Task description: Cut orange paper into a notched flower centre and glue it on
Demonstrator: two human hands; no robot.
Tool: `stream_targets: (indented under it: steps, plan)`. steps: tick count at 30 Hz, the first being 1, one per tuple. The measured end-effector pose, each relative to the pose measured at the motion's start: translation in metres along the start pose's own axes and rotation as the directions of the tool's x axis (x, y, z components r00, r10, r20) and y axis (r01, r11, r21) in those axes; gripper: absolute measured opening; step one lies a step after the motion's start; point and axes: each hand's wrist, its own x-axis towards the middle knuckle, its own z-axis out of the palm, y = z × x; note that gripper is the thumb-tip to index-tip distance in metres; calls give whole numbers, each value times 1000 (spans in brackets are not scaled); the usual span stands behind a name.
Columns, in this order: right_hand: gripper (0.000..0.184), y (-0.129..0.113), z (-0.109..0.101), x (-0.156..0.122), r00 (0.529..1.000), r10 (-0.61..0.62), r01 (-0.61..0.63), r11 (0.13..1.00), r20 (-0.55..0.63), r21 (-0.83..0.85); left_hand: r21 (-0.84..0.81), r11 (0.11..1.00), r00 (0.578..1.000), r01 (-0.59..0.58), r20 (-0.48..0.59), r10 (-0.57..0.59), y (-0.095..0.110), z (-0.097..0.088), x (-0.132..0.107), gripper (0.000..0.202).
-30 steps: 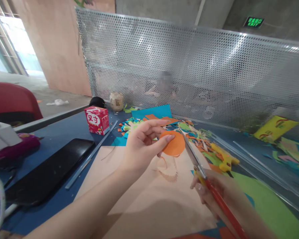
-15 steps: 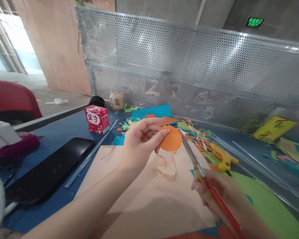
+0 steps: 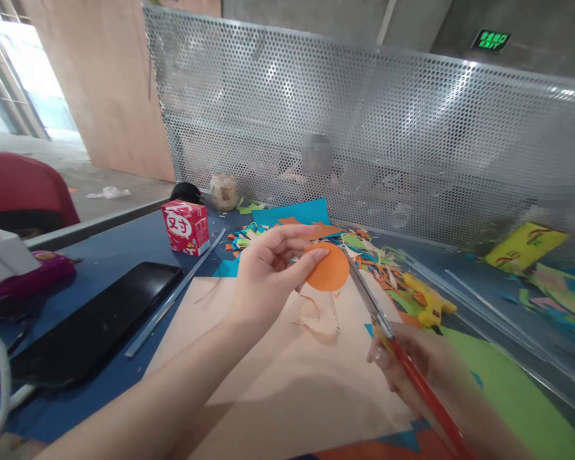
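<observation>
Left hand (image 3: 266, 271) pinches an orange paper disc (image 3: 331, 269) by the rim nearest it, thumb on top — probably to leave the opposite edge free for the scissors (image 3: 424, 386). Right hand (image 3: 427, 351) grips these by the handles, blades right beside the disc, between the hands; touching or not, can't tell. Pale sheet (image 3: 287, 390) below, perhaps as work surface — paper scraps (image 3: 371, 259) heaped just beyond both hands.

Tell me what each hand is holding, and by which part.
Left hand: round orange paper disc, pinched at its upper-left edge. Right hand: red-handled metal scissors, by the handles.
</observation>
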Motion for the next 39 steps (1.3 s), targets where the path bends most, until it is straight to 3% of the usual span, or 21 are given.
stream_targets:
  steps: [5,17,26,39]
  plan:
    - [33,1,-2,1,999,6,-6,1000,45,-2,19,1000,1000,-8,-25,9,-1,0,1,28]
    - [31,5,-2,4,997,-15,11,999,78,50,-5,1000,1000,-3,26,4,-2,0,0,26]
    - [32,9,1,4,997,-54,51,997,60,55,5,1000,998,28,65,-28,-3,0,0,27]
    - [33,17,3,12,999,-25,23,998,28,56,27,999,999,38,20,-39,-9,-3,6,25]
